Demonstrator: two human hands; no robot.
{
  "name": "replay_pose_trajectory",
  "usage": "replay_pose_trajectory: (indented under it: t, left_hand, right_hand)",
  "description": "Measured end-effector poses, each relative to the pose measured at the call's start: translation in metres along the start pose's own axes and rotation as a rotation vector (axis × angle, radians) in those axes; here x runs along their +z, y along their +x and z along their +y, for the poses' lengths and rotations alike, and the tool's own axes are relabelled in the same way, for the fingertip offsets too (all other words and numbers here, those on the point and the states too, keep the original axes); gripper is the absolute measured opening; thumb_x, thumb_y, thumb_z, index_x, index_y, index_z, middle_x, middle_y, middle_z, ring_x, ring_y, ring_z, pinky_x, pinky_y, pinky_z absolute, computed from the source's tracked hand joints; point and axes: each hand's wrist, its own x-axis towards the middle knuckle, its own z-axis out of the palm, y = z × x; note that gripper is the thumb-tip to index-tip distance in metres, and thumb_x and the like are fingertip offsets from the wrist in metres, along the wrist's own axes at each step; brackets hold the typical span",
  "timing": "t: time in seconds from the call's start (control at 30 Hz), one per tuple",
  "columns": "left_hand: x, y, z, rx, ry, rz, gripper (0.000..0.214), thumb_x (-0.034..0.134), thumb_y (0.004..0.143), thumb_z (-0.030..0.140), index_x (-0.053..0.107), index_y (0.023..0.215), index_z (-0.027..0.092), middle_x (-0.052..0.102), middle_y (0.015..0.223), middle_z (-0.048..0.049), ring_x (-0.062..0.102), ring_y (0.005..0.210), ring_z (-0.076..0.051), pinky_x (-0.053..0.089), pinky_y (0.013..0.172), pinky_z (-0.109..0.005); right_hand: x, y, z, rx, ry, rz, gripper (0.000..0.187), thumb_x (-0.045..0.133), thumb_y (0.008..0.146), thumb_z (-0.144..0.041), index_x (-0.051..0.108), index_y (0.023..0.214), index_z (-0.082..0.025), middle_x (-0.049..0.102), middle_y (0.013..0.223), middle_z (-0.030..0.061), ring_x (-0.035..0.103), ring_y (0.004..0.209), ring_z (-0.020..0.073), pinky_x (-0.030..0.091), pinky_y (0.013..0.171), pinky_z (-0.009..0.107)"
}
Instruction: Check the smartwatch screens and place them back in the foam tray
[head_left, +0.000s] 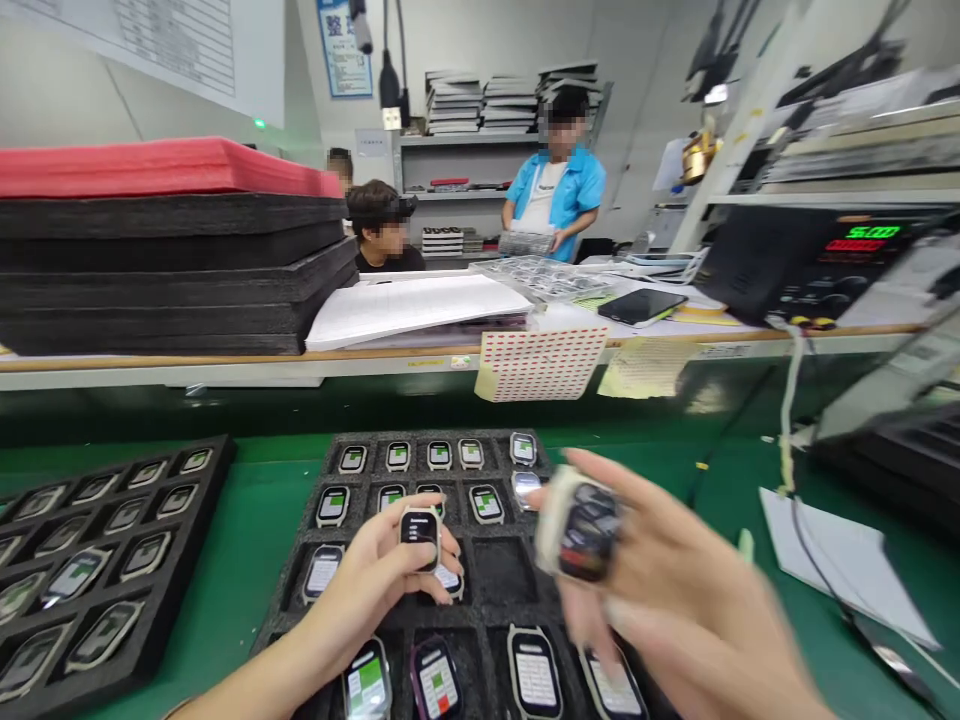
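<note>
My left hand grips a small smartwatch body whose dark screen is lit with white text; the thumb lies on its lower edge. In my right hand, blurred by motion, is another smartwatch with a pale case and a dark picture on its screen. Both hands are above a black foam tray with strapless watches in its pockets. Many of those screens show green and white blocks. One purple-cased watch sits in the front row. My hands hide some pockets.
Another foam tray of watches lies at left. A stack of black foam sheets under a red one stands on the shelf. A phone and a power supply are at right. Two people are visible beyond, plus part of another.
</note>
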Motion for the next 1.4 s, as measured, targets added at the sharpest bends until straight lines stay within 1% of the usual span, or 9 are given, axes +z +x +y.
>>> replay_pose_trajectory:
  t: [0.07, 0.13, 0.33, 0.47, 0.57, 0.9, 1.1, 1.27, 1.4]
  left_hand:
    - [0.000, -0.002, 0.000, -0.009, 0.020, 0.028, 0.042, 0.059, 0.078, 0.011, 0.054, 0.119, 0.015, 0.064, 0.088, -0.0082, 0.060, 0.080, -0.020, 0.050, 0.068, -0.032]
    - [0.000, -0.003, 0.000, -0.025, 0.033, 0.041, 0.044, 0.060, 0.076, 0.010, 0.055, 0.119, 0.017, 0.065, 0.088, -0.0065, 0.060, 0.076, -0.018, 0.050, 0.071, -0.032]
    - [0.002, -0.004, 0.000, -0.002, 0.050, 0.035, 0.058, 0.071, 0.068, 0.010, 0.055, 0.122, 0.020, 0.065, 0.089, -0.0062, 0.061, 0.082, -0.020, 0.050, 0.076, -0.034]
    - [0.000, -0.004, -0.002, 0.042, 0.077, -0.019, 0.061, 0.073, 0.070, 0.011, 0.052, 0.125, 0.022, 0.063, 0.094, -0.0070, 0.061, 0.084, -0.021, 0.051, 0.077, -0.035]
    - [-0.002, -0.005, -0.002, 0.044, 0.085, -0.035, 0.060, 0.072, 0.072, 0.011, 0.051, 0.127, 0.023, 0.062, 0.094, -0.0064, 0.060, 0.084, -0.020, 0.051, 0.076, -0.035]
    - [-0.004, -0.006, -0.005, 0.053, 0.134, -0.063, 0.055, 0.070, 0.075, 0.016, 0.051, 0.126, 0.022, 0.063, 0.096, -0.0074, 0.060, 0.085, -0.021, 0.052, 0.077, -0.035]
    - [-0.006, -0.005, -0.007, 0.071, 0.156, -0.113, 0.055, 0.066, 0.078, 0.011, 0.047, 0.128, 0.022, 0.061, 0.097, -0.0075, 0.060, 0.087, -0.021, 0.053, 0.077, -0.034]
    - [-0.007, -0.006, -0.008, 0.085, 0.159, -0.108, 0.054, 0.064, 0.079, 0.009, 0.044, 0.129, 0.021, 0.061, 0.097, -0.0068, 0.059, 0.083, -0.017, 0.052, 0.078, -0.033]
    - [-0.006, -0.006, -0.007, 0.094, 0.151, -0.124, 0.054, 0.064, 0.080, 0.010, 0.045, 0.129, 0.021, 0.060, 0.097, -0.0077, 0.058, 0.089, -0.020, 0.053, 0.077, -0.034]
  right_hand:
    - [0.004, 0.014, 0.007, -0.015, 0.038, 0.025, 0.054, 0.068, 0.084, -0.028, 0.045, 0.133, -0.026, 0.062, 0.097, 0.0087, 0.062, 0.068, 0.0172, 0.049, 0.045, 0.023]
    - [0.006, 0.023, 0.019, 0.002, 0.044, 0.046, 0.051, 0.065, 0.085, -0.024, 0.047, 0.132, -0.023, 0.062, 0.089, 0.0074, 0.060, 0.061, 0.0149, 0.047, 0.042, 0.021]
    - [0.008, 0.024, 0.037, 0.073, -0.019, 0.044, 0.049, 0.065, 0.085, -0.023, 0.049, 0.132, -0.021, 0.063, 0.085, 0.0054, 0.059, 0.060, 0.0129, 0.047, 0.042, 0.019]
    - [0.004, 0.026, 0.040, 0.053, -0.012, 0.028, 0.050, 0.063, 0.083, -0.018, 0.050, 0.131, -0.021, 0.064, 0.092, 0.0079, 0.060, 0.061, 0.0136, 0.047, 0.042, 0.020]
    - [0.002, 0.028, 0.043, 0.068, -0.013, 0.039, 0.050, 0.061, 0.082, -0.016, 0.052, 0.130, -0.020, 0.064, 0.088, 0.0066, 0.059, 0.059, 0.0130, 0.044, 0.041, 0.019]
    - [0.008, 0.027, 0.045, 0.106, -0.131, 0.142, 0.031, 0.069, 0.082, -0.030, 0.063, 0.110, -0.017, 0.064, 0.077, 0.0024, 0.048, 0.043, 0.0064, 0.043, 0.041, 0.020]
    - [0.005, 0.027, 0.048, 0.106, -0.121, 0.117, 0.032, 0.066, 0.084, -0.028, 0.062, 0.113, -0.017, 0.063, 0.075, 0.0026, 0.050, 0.044, 0.0075, 0.043, 0.039, 0.019]
    - [0.002, 0.024, 0.049, 0.114, 0.057, -0.050, 0.053, 0.066, 0.082, -0.023, 0.048, 0.132, -0.023, 0.062, 0.103, 0.0085, 0.064, 0.071, 0.0160, 0.050, 0.046, 0.020]
    - [0.003, 0.023, 0.049, 0.125, -0.015, 0.007, 0.052, 0.066, 0.083, -0.021, 0.048, 0.132, -0.023, 0.063, 0.099, 0.0075, 0.062, 0.068, 0.0141, 0.051, 0.047, 0.019]
